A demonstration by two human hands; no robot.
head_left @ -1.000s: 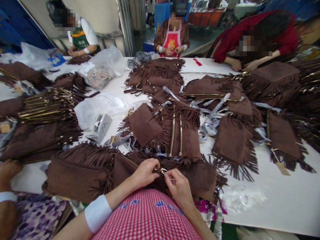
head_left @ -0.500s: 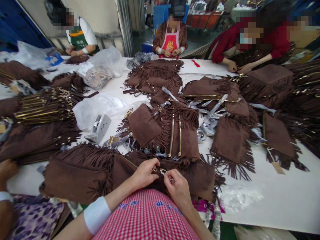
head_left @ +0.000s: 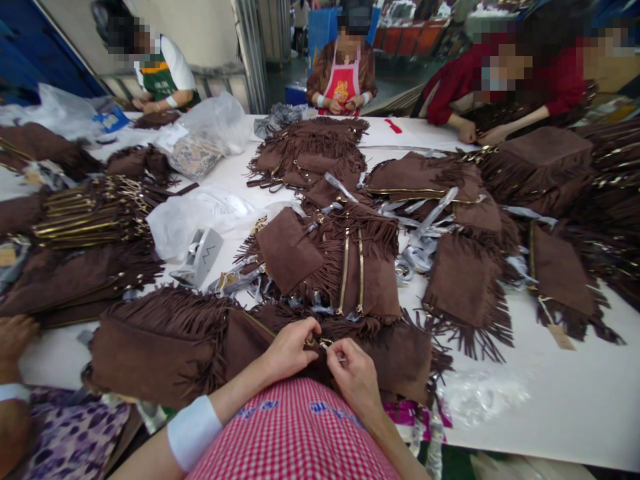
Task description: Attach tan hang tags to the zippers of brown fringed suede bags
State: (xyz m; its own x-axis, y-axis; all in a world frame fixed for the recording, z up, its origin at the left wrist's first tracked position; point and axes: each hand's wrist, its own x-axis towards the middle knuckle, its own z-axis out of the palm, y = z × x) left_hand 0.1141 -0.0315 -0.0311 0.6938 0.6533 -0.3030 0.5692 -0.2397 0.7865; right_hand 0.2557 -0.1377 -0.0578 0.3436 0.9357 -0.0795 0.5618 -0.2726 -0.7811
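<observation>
Currently my left hand (head_left: 290, 347) and right hand (head_left: 354, 375) both pinch the small metal clasp (head_left: 325, 344) on the fringed suede bag (head_left: 165, 343) at the table's (head_left: 550, 413) near edge. Bag's soft, floppy; hardware's the firm hold, I'd judge.

A long white table (head_left: 550, 400) carries the load. At six o'clock lies a brown fringed suede bag (head_left: 165, 340); at the centre, a heap of fringed bags with gold zippers (head_left: 350, 267). At nine o'clock sit stacked bags with gold trim (head_left: 85, 220), and clear plastic bags (head_left: 195, 213) beside them. At twelve lies another brown pile (head_left: 310, 150); at five, crumpled clear plastic (head_left: 480, 397)
</observation>
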